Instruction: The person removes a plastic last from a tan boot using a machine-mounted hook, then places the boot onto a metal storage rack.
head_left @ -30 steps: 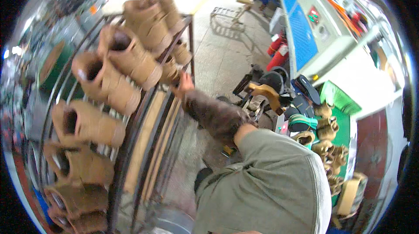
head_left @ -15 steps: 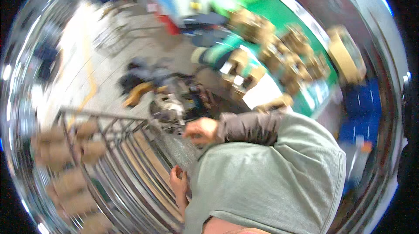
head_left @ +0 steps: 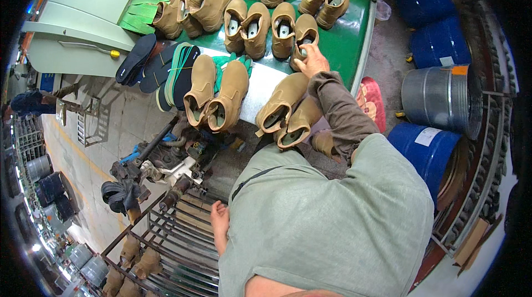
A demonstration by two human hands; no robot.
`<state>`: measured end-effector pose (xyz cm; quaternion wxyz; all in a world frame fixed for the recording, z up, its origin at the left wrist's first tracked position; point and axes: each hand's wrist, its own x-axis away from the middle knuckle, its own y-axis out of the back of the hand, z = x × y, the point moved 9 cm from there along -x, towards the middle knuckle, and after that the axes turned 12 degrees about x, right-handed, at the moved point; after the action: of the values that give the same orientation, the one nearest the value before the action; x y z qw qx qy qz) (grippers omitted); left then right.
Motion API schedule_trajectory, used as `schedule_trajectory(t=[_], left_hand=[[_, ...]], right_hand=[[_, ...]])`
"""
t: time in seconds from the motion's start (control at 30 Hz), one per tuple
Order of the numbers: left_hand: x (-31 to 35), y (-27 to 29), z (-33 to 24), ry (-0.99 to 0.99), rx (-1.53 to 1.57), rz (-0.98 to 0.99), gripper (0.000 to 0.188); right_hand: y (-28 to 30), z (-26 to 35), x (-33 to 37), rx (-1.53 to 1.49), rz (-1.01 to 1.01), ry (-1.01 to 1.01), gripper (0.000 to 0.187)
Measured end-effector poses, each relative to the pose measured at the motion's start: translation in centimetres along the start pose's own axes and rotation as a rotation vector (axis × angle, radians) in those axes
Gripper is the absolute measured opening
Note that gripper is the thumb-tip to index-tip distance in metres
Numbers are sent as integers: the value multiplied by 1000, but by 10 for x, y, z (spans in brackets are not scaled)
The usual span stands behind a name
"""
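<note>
My right hand point(head_left: 312, 59) reaches out over the work surface and grips the collar of a tan ankle boot point(head_left: 306, 26). That boot stands upright beside its mate point(head_left: 283, 29). Nearer to me, two tan boots point(head_left: 282, 103) rest at the front edge with their openings toward me. Another pair point(head_left: 226, 94) lies to their left, next to green gloves point(head_left: 221, 65). Low at my left side hangs my left hand point(head_left: 219, 216), its fingers curled with nothing visible in them, close to a metal rack point(head_left: 191, 236).
More tan boots point(head_left: 208, 8) stand along the green tabletop point(head_left: 343, 36). Dark insoles point(head_left: 166, 69), some banded, sit at its left edge. A machine point(head_left: 177, 166) is on the floor to the left. Blue drums point(head_left: 426, 141) and a grey drum point(head_left: 440, 100) line the right.
The view has swung toward the bench, which is now sharp in front of me. My right hand has gone from before my body to a boot on the table. My left hand stays low.
</note>
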<state>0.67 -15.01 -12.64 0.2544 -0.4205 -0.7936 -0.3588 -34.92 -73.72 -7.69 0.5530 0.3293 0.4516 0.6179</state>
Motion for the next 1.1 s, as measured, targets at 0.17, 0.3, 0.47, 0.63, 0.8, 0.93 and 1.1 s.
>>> schedule_trajectory(t=[0.17,0.3,0.47,0.63,0.8,0.93,1.1], left_hand=[[13,-14,4,37,-5,-25,50],[4,-12,-25,38,-261,-11,57],[-21,-12,-81,-253,-225,23,53],[-24,-22,-188,-585,-72,131,44],[16,-2,-304,-1075,75,118,37],[26,24,-316,-1091,200,176,40],[58,55,-187,-888,507,455,49]], right_hand=[[-63,-16,-39,210,225,179,36],[-33,-16,-77,-261,55,72,32],[69,7,-107,-406,-137,226,32],[153,139,-11,-556,-44,497,21],[204,258,84,-760,289,606,20],[217,335,140,-703,245,938,14],[171,477,209,-1108,829,839,29]])
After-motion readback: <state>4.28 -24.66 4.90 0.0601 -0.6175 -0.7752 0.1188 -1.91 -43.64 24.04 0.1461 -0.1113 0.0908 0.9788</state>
